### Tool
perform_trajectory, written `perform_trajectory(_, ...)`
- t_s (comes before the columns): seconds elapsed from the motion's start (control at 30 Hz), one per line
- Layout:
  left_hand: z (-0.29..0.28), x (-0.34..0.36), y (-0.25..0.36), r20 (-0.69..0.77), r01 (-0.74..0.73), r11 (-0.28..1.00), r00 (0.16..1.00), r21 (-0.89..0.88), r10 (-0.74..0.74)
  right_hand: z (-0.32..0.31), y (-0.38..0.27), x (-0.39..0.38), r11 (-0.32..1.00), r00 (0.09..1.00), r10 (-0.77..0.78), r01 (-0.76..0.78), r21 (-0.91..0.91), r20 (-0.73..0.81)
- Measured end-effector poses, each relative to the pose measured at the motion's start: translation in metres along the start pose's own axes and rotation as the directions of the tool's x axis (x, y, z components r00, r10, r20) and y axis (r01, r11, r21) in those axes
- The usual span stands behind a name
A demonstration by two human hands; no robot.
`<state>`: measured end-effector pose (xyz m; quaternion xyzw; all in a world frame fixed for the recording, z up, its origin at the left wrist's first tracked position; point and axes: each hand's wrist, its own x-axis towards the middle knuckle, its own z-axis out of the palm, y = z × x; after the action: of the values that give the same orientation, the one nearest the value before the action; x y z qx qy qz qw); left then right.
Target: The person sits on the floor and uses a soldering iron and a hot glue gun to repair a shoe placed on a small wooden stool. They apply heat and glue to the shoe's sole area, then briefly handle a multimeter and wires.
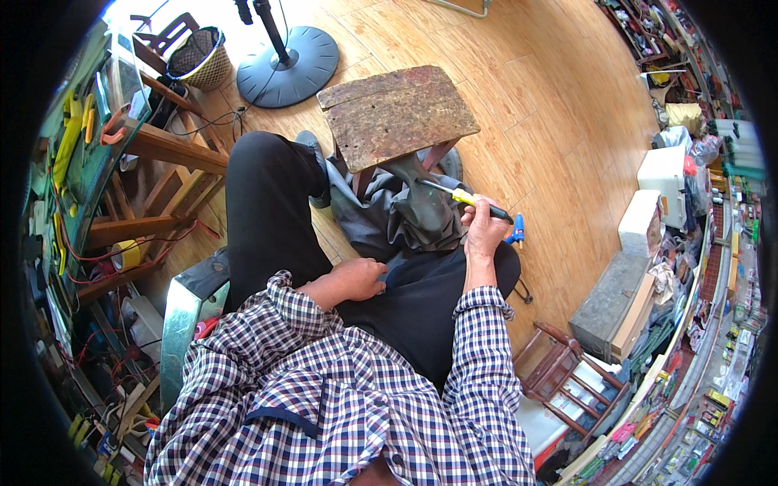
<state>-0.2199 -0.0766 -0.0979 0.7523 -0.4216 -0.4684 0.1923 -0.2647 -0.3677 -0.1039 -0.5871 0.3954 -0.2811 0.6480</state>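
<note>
My right hand is closed around a slim tool with a metal shaft and a yellow-and-black handle; whether it is a soldering iron or a screwdriver I cannot tell. Its shaft points left toward a dark greenish, rubber-like piece amid bunched grey fabric. That bundle lies between my legs, partly under a worn wooden stool. Low over my lap, my left hand is closed, its fingers curled and partly hidden. A small blue tool with an orange tip is just right of my right hand.
A round black stand base and a woven basket are at the back left. Along the left stands a glass-topped workbench with wooden legs. A grey box, a small wooden chair and crowded shelves line the right.
</note>
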Motion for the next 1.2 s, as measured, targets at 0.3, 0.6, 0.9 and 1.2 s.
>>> perform_trajectory(0.3,-0.0022,-0.0009,0.0017,0.001,0.002,1.0,1.0,-0.007,-0.002,0.0007,-0.0015,-0.001,0.999,0.999,-0.016,0.015,-0.048,-0.029)
perform_trajectory(0.6,-0.0042,-0.0008,0.0033,0.022,0.017,1.0,1.0,-0.006,-0.016,0.0006,-0.0041,-0.0013,0.999,0.998,-0.03,0.027,-0.047,-0.051)
perform_trajectory(0.9,-0.0043,-0.0006,0.0026,0.02,0.015,1.0,1.0,-0.005,-0.015,-0.001,-0.0039,-0.0019,0.999,0.998,-0.038,0.036,-0.04,-0.052)
perform_trajectory(1.2,-0.0054,-0.0021,0.0037,0.013,0.012,1.0,1.0,-0.002,-0.012,-0.0024,-0.0044,-0.0025,0.997,0.997,-0.066,0.065,-0.039,-0.047)
